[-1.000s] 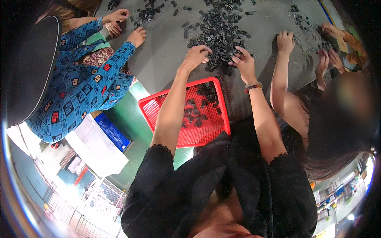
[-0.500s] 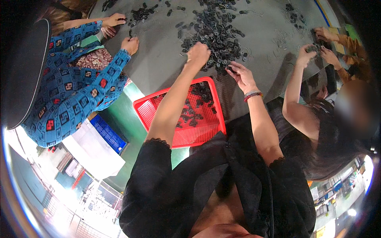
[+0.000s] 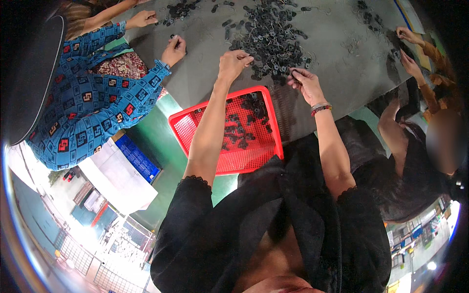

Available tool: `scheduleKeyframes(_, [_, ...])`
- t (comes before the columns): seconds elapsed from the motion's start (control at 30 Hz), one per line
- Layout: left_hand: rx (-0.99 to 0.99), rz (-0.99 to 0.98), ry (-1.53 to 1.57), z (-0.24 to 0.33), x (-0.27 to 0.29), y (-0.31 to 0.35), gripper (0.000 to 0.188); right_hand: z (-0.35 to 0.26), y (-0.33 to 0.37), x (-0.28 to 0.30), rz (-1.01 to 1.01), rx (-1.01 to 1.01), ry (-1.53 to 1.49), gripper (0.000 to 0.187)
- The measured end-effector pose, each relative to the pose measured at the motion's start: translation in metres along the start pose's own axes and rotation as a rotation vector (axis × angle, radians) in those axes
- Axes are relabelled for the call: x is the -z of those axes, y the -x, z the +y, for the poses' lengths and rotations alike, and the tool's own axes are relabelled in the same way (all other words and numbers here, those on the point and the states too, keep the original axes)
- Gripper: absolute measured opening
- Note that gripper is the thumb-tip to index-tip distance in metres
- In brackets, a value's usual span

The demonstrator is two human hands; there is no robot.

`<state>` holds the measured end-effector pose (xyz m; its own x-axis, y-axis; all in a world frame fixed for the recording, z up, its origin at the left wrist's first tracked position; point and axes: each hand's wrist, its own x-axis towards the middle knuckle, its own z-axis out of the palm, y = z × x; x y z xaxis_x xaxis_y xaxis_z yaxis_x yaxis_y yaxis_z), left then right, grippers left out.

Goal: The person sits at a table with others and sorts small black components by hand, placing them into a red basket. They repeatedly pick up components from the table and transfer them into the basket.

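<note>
A heap of small black flat parts with rounded ends lies on the grey tabletop, thin pale strands mixed among them. At the heap's left edge is my left hand, thumb and fingers pinched together; whatever is between the tips is too small to make out. My right hand is at the heap's near right edge, its fingertips closed on a small black part. Below my left forearm, a red perforated plastic basket holds several clusters of similar black parts.
On the left, a co-worker's hands are over the table near a smaller pile of black parts. Another person's hands work at the right edge, close to loose strands. A blue crate stands at lower left.
My left hand has drawn back leftward from the heap. My right hand stays by the heap's near edge, fingers more curled. The nearer right-hand co-worker's raised arm has dropped away from the table.
</note>
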<state>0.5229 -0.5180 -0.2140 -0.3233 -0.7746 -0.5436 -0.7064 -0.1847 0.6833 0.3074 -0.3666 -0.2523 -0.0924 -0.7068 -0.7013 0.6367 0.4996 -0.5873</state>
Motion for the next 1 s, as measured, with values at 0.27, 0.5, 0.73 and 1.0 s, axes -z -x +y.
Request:
scheduleKeyframes(0.27, [-0.224, -0.543, 1.058, 0.051, 0.019, 0.023, 0.029, 0.002, -0.004, 0.007, -0.018, -0.026, 0.018, 0.020])
scheduleKeyframes(0.5, [0.037, -0.638, 0.826, 0.049, -0.003, -0.002, 0.018, 0.029, -0.001, 0.020, 0.114, -0.073, 0.121, 0.021])
scheduleKeyframes(0.73, [0.016, -0.263, -0.780, 0.048, -0.087, -0.023, 0.040, 0.045, 0.001, 0.015, 0.326, 0.122, 0.771, 0.032])
scheduleKeyframes(1.0, [-0.037, -0.059, -0.586, 0.029, -0.101, -0.056, 0.027, 0.047, -0.023, 0.008, 0.265, 0.123, 0.459, 0.019])
